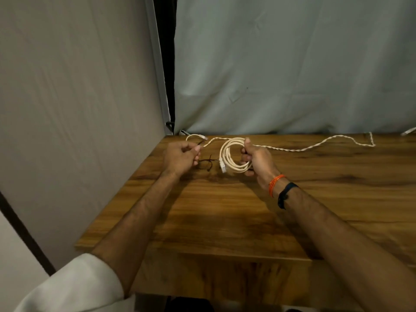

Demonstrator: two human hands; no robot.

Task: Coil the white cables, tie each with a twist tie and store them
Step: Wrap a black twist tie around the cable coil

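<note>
My right hand [256, 161] is closed around a coil of white cable [231, 154], holding it upright just above the wooden table [225, 210]; a white plug hangs at the coil's lower left. The cable's loose tail [211, 141] runs left from the coil's top to my left hand [180, 157], whose fingers pinch it. Beyond that hand the tail curls round to a plug at the table's back edge. A short dark piece shows at those fingertips; I cannot tell what it is. Dark twist ties [207, 164] lie on the table between my hands.
A second, twisted white cable [315, 146] lies along the back of the table, stretching right from behind my right hand. Another white plug [407, 131] shows at the far right edge. Grey cloth backdrops stand behind and to the left; the table's left edge is near my left arm.
</note>
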